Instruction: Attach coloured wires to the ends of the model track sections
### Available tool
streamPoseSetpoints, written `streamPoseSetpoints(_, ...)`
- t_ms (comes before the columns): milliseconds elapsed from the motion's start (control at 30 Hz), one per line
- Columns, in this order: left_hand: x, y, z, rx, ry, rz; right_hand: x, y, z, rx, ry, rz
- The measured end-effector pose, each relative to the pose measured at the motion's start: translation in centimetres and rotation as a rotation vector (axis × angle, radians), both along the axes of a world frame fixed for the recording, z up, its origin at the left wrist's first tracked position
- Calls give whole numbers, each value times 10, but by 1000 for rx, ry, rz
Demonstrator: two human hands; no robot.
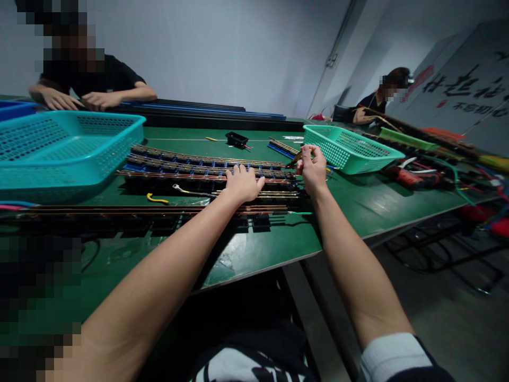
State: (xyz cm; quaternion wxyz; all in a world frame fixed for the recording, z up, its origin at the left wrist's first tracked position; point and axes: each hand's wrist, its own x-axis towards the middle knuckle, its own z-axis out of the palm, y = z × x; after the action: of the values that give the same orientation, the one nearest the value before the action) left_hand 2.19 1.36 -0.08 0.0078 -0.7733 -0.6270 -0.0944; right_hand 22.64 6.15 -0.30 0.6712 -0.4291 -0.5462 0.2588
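Observation:
My left hand (242, 184) lies palm down across a row of long rail strips (175, 159), its fingers spread over the thin copper-coloured bars. The strips have blue and black supports under them. Closed around small pliers (295, 159) with dark and orange-yellow parts, my right hand (313, 168) is at the strips' right ends. The jaws point left toward the bar ends; whether they grip one I cannot tell. Nearer to me lies another rail strip (159, 210) on black supports. A cable with a ring lug (177, 188) and a short yellow wire (157, 199) lie between.
A large turquoise basket (119, 159) stands at left, a mint-green basket (353, 151) at right. A black tray-like part (237, 140) is farther back on the green table (274, 254). A red power tool (413, 175) and cables lie right. Two people sit beyond the table.

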Motion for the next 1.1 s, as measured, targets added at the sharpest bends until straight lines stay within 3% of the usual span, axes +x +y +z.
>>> streamPoseSetpoints(133,0,-1,0,9,-3,-6,4,2,1,6,35,-8)
streamPoseSetpoints(267,0,-1,0,2,-5,-5,5,-4,6,146,-60,-27)
streamPoseSetpoints(467,0,-1,1,4,0,-4,19,-10,11,302,-69,-219)
streamPoseSetpoints(833,0,-2,3,-23,10,-6,45,1,7,365,74,-342)
streamPoseSetpoints(1100,0,-1,1,-3,10,-8,34,-7,10,340,78,-336)
